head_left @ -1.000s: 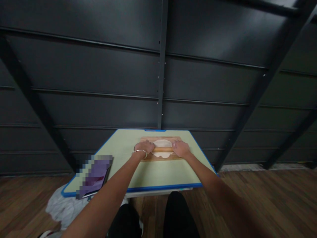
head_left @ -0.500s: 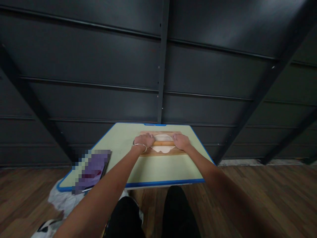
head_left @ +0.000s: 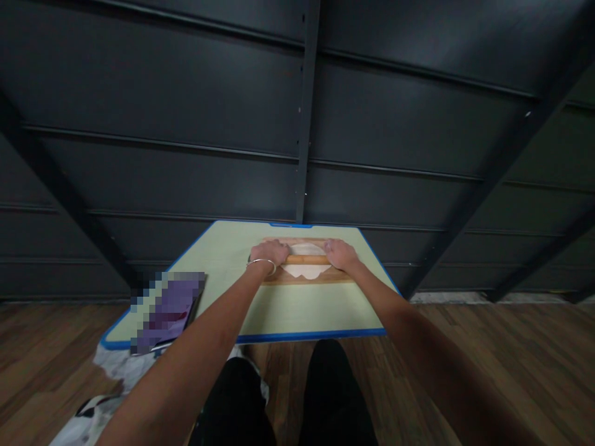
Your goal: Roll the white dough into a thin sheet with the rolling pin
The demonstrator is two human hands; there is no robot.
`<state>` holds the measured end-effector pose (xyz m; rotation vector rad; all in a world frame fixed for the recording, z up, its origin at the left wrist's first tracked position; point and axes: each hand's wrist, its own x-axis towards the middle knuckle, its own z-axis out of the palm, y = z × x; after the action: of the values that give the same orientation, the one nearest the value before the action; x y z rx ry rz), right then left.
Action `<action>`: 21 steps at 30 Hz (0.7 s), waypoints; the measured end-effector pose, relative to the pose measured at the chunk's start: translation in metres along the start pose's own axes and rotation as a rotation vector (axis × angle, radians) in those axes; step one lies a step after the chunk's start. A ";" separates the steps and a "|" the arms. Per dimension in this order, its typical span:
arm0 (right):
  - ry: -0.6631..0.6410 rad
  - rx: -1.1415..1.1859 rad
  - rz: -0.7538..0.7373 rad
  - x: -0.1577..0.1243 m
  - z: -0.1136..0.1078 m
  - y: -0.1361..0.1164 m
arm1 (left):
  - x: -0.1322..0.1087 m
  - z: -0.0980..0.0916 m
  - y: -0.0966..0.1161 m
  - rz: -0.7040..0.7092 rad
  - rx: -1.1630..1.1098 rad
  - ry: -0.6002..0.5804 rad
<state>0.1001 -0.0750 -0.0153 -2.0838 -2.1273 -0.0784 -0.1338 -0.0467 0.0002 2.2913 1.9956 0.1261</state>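
Observation:
A wooden rolling pin (head_left: pixel 307 259) lies across a flat round of pale dough (head_left: pixel 304 270) on a wooden board (head_left: pixel 320 279). My left hand (head_left: pixel 270 252), with a silver bangle at the wrist, is closed over the pin's left end. My right hand (head_left: pixel 341 253) is closed over its right end. The board rests on a pale green table with a blue rim (head_left: pixel 297 336), toward its far side.
A blurred purple flat object (head_left: pixel 168 310) lies at the table's near left corner. White cloth or paper (head_left: pixel 111 371) sits on the wooden floor under that corner. A dark metal wall with beams rises just behind the table. My dark-trousered legs show below.
Both hands have pushed the rolling pin away from me, from the dough's middle toward its far edge. More dough now shows on the near side of the pin.

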 end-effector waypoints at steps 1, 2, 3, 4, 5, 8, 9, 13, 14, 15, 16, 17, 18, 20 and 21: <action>0.004 0.001 0.000 0.001 0.001 0.000 | 0.000 -0.001 0.001 -0.016 -0.015 0.003; 0.006 0.001 0.002 0.002 0.001 0.000 | -0.001 -0.002 0.002 -0.041 -0.033 0.004; 0.005 0.001 0.003 0.002 0.001 0.000 | -0.001 -0.002 0.002 -0.065 -0.047 0.006; 0.002 0.000 0.007 0.002 0.000 0.000 | -0.001 -0.002 0.003 -0.082 -0.055 0.010; -0.004 -0.001 0.011 0.002 -0.001 0.000 | -0.001 -0.002 0.003 -0.096 -0.060 0.017; -0.009 -0.001 0.009 0.000 -0.005 -0.002 | 0.000 0.001 0.003 -0.107 -0.066 0.061; -0.003 0.000 0.005 -0.001 -0.006 -0.002 | 0.000 0.002 0.003 -0.108 -0.069 0.070; -0.006 -0.015 -0.014 -0.001 -0.008 -0.001 | 0.003 0.005 0.002 -0.109 -0.065 0.073; -0.014 -0.019 -0.020 0.000 -0.008 -0.001 | 0.005 0.005 0.001 -0.107 -0.062 0.069; -0.020 -0.021 -0.030 0.001 -0.008 0.000 | 0.006 0.005 0.001 -0.104 -0.059 0.063; -0.025 -0.021 -0.043 0.002 -0.008 0.000 | 0.007 0.005 0.001 -0.102 -0.059 0.057; -0.029 -0.020 -0.053 0.004 -0.008 0.001 | 0.009 0.005 0.001 -0.103 -0.061 0.052; -0.034 -0.019 -0.058 0.006 -0.008 0.001 | 0.010 0.005 0.001 -0.105 -0.064 0.049; -0.053 -0.010 -0.049 0.009 -0.008 0.002 | 0.012 0.004 0.001 -0.105 -0.069 0.050; -0.065 -0.001 -0.042 0.010 -0.009 0.002 | 0.012 0.003 0.001 -0.105 -0.070 0.052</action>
<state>0.1030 -0.0658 -0.0055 -2.0703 -2.2091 -0.0169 -0.1311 -0.0352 -0.0028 2.1579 2.0959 0.2462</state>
